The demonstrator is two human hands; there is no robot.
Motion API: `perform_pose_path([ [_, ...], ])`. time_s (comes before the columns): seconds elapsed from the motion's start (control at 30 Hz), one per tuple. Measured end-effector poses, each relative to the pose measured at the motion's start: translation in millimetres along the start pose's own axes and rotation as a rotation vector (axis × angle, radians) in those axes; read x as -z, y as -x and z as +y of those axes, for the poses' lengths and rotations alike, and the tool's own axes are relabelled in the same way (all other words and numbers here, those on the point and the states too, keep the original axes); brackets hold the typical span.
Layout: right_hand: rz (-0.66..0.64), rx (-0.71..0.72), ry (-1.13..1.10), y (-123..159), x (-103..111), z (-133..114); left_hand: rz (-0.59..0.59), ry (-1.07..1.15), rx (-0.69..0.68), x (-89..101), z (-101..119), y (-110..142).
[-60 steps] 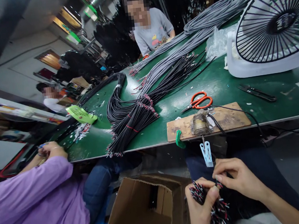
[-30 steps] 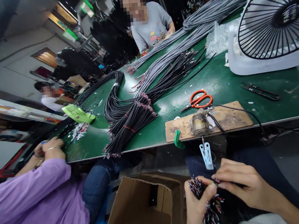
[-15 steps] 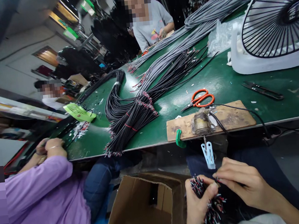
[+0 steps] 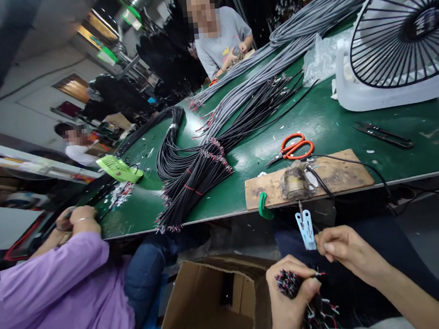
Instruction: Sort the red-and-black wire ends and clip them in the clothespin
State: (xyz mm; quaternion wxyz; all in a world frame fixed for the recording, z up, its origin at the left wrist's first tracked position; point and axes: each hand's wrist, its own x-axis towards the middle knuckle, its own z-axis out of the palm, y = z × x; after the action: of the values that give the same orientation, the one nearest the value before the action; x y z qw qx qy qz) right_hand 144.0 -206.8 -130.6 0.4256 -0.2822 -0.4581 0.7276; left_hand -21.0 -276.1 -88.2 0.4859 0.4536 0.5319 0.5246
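Observation:
My left hand (image 4: 288, 295) is wrapped round a bundle of thin black cables (image 4: 288, 283) whose ends show red, white and black wires. One cable end sticks out between its thumb and forefinger, and more cable ends hang below the palm. My right hand (image 4: 346, 250) is pinched, with its fingertips right beside the light-blue clothespin (image 4: 306, 231); whatever lies between them is hidden. That clothespin hangs from the shaft of a small motor (image 4: 296, 184) fixed to a wooden board (image 4: 344, 172) at the table edge.
Orange-handled scissors (image 4: 296, 146) and black thread snips (image 4: 385, 134) lie on the green table (image 4: 336, 132). Bundles of black cables (image 4: 193, 172) and grey cables (image 4: 250, 81) stretch across it. A white fan (image 4: 394, 90) stands right; an open cardboard box (image 4: 214, 310) is below. Co-workers sit left and opposite.
My right hand has moved up and away from the left hand to the clothespin. A wire end now shows free at my left thumb. My left hand keeps hold of the bundle.

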Motion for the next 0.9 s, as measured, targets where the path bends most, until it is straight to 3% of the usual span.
perform_pose_path([
  [0.2, -0.061, 0.261, 0.452, 9, -6, -17, 0.188, 0.046, 0.177, -1.4, -9, 7],
  [0.37, -0.066, 0.345, 0.532, 14, -9, -24, 0.211, 0.018, 0.196, -2.9, -13, 9],
  [0.47, -0.086, 0.275, 0.466, 12, -9, -23, 0.161, -0.015, 0.160, -5.2, -7, 6],
  [0.6, -0.172, -0.029, 0.022, 2, -5, -10, 0.046, -0.026, 0.044, -8.1, 4, 1],
  [0.73, -0.098, -0.117, -0.130, -17, -1, -5, -0.045, -0.019, -0.042, -7.8, 10, -2],
  [0.9, 0.008, -0.139, -0.197, -37, -10, -23, 0.114, 0.000, -0.097, -9.1, 12, -8],
])
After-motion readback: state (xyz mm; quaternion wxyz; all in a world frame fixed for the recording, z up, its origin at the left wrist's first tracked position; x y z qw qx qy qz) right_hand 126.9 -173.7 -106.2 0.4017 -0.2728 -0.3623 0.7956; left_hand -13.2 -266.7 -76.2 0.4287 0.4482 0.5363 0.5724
